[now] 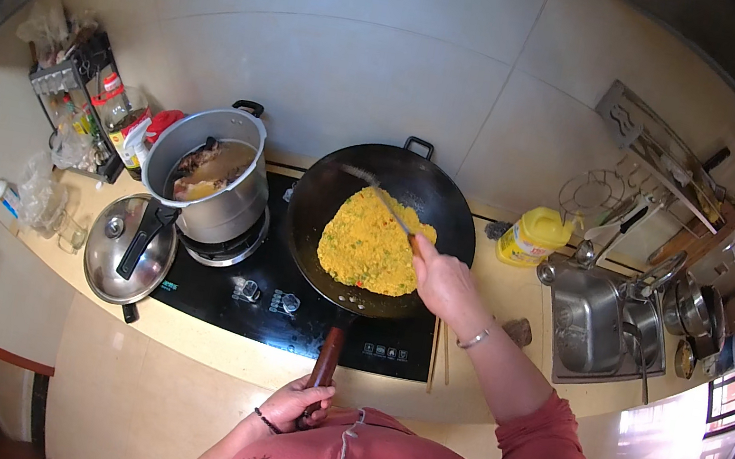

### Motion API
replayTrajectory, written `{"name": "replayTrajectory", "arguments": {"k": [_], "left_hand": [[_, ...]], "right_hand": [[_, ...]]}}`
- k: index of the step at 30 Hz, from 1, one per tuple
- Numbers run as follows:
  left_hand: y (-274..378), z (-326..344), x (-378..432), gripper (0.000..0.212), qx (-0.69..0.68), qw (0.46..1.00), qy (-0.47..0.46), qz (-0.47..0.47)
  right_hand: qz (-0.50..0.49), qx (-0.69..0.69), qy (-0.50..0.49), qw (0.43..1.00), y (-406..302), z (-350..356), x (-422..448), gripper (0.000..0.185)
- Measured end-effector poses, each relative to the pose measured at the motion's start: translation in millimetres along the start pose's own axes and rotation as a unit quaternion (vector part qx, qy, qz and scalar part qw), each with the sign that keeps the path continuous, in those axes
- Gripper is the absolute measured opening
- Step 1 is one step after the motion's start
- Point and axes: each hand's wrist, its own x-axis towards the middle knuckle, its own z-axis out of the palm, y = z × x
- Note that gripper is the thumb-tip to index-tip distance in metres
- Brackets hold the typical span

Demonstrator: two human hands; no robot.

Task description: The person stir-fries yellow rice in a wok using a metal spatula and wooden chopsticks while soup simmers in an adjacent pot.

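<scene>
A black wok (448, 199) stands on the right side of the gas hob, holding a mound of yellow fried rice (372, 248) with green and red bits. My left hand (297, 402) grips the wok's brown wooden handle (328, 353) near its end. In my right hand (449, 286) is the wooden handle of a long metal utensil, probably a spatula (393, 210), which slants over the rice towards the wok's far left side. Its blurred head lies by the upper left edge of the rice.
Left of the wok, a tall metal pot (219, 210) holds meat in liquid. Beside it rests a steel lid (99, 259) with a black handle. Chopsticks (432, 366) lie right of the hob. Farther right are a yellow jug (533, 238) and a steel sink (582, 332).
</scene>
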Motion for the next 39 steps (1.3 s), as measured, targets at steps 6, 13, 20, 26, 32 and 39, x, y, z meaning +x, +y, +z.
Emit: {"name": "replayTrajectory", "arguments": {"k": [6, 13, 20, 26, 32, 39], "left_hand": [[-3.6, -2.9, 1.0, 0.018, -0.004, 1.000, -0.008, 0.004], [6.8, -3.7, -4.3, 0.020, 0.001, 1.000, -0.004, -0.004], [10.6, -5.3, -7.0, 0.017, 0.001, 1.000, 0.003, -0.012], [8.5, -3.7, -6.4, 0.018, -0.005, 1.000, 0.011, -0.015], [4.6, -2.4, -4.8, 0.021, -0.018, 1.000, -0.008, -0.009], [7.9, -2.6, -4.0, 0.015, 0.008, 1.000, -0.007, -0.010]], "right_hand": [[-0.004, 0.065, 0.045, 0.997, 12.8, -6.3, -2.5, 0.038], [-0.104, 0.210, -0.040, 0.971, 36.4, -2.6, 7.6, 0.042], [-0.202, 0.086, -0.139, 0.966, 96.6, -66.5, -35.1, 0.042], [-0.195, -0.239, -0.036, 0.950, 82.6, -143.0, -86.2, 0.036], [-0.136, -0.278, -0.056, 0.949, 56.5, -146.6, -126.6, 0.033], [-0.107, -0.192, 0.077, 0.973, 71.6, -49.5, -61.7, 0.033]]}}
